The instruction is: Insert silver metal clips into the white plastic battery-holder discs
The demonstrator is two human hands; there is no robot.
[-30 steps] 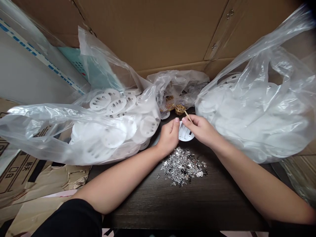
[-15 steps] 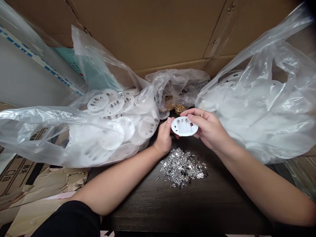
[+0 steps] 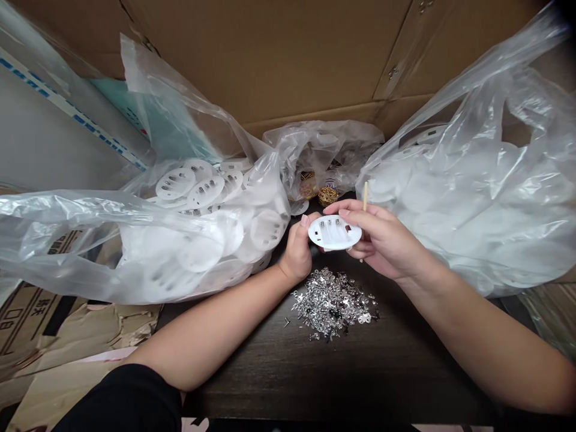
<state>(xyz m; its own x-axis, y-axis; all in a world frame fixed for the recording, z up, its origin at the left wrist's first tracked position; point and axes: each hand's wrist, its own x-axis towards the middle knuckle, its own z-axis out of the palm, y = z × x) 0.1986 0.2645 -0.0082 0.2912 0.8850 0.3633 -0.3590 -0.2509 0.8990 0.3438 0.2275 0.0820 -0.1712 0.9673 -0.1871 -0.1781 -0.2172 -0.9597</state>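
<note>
White plastic battery holder (image 3: 335, 233) is gripped mid-view, its edge curled into the left hand (image 3: 298, 252) and pinched by the right hand (image 3: 378, 237), which seems to clasp a wooden stick (image 3: 365, 196) too. Loose metal contacts (image 3: 333, 303) lie at six o'clock.

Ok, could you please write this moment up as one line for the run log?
left hand: holds white plastic disc | right hand: holds disc rim, wooden stick | beside: loose silver metal pieces

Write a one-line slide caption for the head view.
Left hand and right hand hold a white round battery holder near silver metal clips, the right also gripping a wooden stick.
</note>
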